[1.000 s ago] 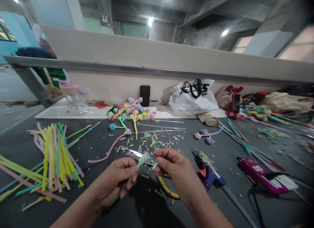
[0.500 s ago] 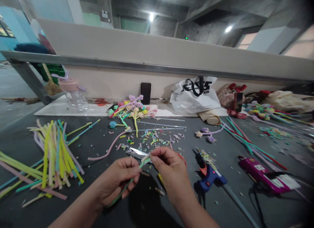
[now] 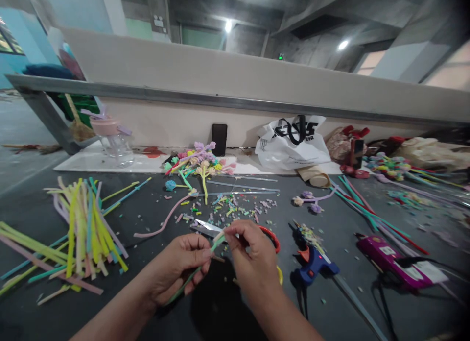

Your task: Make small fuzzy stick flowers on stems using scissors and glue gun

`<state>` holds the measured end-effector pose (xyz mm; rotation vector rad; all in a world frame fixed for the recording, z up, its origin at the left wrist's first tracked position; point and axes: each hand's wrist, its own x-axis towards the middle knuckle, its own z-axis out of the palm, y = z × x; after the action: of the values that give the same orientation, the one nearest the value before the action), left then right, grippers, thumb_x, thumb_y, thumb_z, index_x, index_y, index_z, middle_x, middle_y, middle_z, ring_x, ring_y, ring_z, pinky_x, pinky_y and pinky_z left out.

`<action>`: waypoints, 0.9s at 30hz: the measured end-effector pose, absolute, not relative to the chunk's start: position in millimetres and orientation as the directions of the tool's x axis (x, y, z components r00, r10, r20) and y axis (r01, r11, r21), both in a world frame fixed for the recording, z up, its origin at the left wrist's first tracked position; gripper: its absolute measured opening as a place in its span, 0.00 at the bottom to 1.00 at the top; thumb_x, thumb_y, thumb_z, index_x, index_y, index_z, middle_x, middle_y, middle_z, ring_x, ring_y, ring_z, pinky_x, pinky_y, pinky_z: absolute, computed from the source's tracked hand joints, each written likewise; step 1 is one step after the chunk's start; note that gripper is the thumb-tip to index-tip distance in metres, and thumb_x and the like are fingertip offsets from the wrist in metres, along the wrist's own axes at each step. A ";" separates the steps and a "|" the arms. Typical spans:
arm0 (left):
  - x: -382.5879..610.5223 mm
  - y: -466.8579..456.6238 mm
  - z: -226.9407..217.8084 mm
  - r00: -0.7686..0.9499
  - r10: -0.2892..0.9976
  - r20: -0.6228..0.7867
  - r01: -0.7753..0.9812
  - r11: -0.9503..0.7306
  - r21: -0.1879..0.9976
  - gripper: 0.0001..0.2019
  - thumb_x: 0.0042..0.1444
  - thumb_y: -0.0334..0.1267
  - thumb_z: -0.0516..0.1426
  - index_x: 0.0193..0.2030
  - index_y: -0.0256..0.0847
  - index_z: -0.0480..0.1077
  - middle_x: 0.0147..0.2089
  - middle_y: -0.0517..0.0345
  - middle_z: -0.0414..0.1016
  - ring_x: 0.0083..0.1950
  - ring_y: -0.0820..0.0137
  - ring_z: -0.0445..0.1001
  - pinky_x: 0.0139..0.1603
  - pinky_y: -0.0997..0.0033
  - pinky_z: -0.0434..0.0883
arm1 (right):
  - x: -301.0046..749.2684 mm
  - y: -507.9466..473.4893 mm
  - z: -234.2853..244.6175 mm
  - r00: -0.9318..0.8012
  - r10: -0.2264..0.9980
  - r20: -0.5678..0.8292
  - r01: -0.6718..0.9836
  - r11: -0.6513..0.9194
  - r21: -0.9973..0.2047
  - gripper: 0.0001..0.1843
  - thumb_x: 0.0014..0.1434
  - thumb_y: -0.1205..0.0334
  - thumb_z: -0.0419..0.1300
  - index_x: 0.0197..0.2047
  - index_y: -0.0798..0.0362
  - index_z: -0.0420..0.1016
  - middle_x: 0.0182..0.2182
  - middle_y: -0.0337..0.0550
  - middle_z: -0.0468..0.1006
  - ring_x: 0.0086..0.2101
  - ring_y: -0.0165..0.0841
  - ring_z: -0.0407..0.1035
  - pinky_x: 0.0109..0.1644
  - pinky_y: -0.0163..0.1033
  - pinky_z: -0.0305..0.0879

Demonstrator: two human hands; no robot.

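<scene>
A green pipe cleaner (image 3: 217, 242) runs through my left hand (image 3: 187, 265), pinched between thumb and forefinger, and its lower length trails below the palm. My right hand (image 3: 253, 262) is closed at the upper tip, thumb and fingertips pressed together, where a pale cream end shows beside the green. How the two pieces join is hidden by the fingers. Just behind my hands lies a pair of scissors (image 3: 209, 227), its blades pointing left and its red handle loop (image 3: 270, 237) showing past my right hand.
A pile of coloured pipe cleaners (image 3: 82, 228) lies left. Trimmed bits (image 3: 235, 204) and fuzzy flowers (image 3: 200, 159) are behind. On the right are a blue glue gun (image 3: 316, 267) and a purple corded tool (image 3: 389, 262). A clear bottle (image 3: 119, 147) and white bag (image 3: 293, 150) stand at the back.
My right hand has turned slightly at the stem's tip, and more of the scissors' red handle shows. My left hand keeps its pinch. The view has shifted a little.
</scene>
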<state>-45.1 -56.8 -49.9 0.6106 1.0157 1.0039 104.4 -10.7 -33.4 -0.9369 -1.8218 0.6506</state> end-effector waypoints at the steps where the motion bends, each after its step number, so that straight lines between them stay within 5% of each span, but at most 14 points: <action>1: -45.2 -56.8 -49.9 0.170 0.899 -0.404 -0.392 0.438 0.809 0.09 0.46 0.37 0.61 0.25 0.38 0.64 0.19 0.65 0.67 0.14 0.82 0.60 0.08 0.87 0.52 | 104.6 -10.2 -34.2 -0.265 0.806 0.529 0.321 0.591 -0.740 0.07 0.53 0.71 0.54 0.29 0.51 0.70 0.28 0.40 0.73 0.30 0.31 0.66 0.34 0.37 0.62; 19: -47.9 -56.7 -52.1 0.181 0.894 -0.410 -0.376 0.448 0.811 0.09 0.45 0.37 0.61 0.26 0.38 0.64 0.19 0.64 0.68 0.14 0.82 0.61 0.08 0.88 0.54 | 105.0 -7.8 -37.2 -0.324 0.714 0.620 0.374 0.699 -0.609 0.08 0.52 0.74 0.54 0.30 0.52 0.71 0.30 0.43 0.74 0.35 0.33 0.67 0.40 0.39 0.63; 27: -48.6 -56.3 -52.9 0.205 0.903 -0.378 -0.385 0.430 0.817 0.09 0.47 0.37 0.60 0.25 0.38 0.63 0.19 0.65 0.66 0.13 0.83 0.58 0.08 0.88 0.54 | 102.5 -7.7 -34.9 -0.279 0.780 0.560 0.325 0.626 -0.709 0.06 0.53 0.72 0.54 0.29 0.52 0.69 0.29 0.41 0.72 0.32 0.32 0.66 0.35 0.37 0.62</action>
<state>-48.6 -56.3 -52.9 0.6445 0.9820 0.9892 102.5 -7.7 -34.9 -0.8826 -1.8636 0.5797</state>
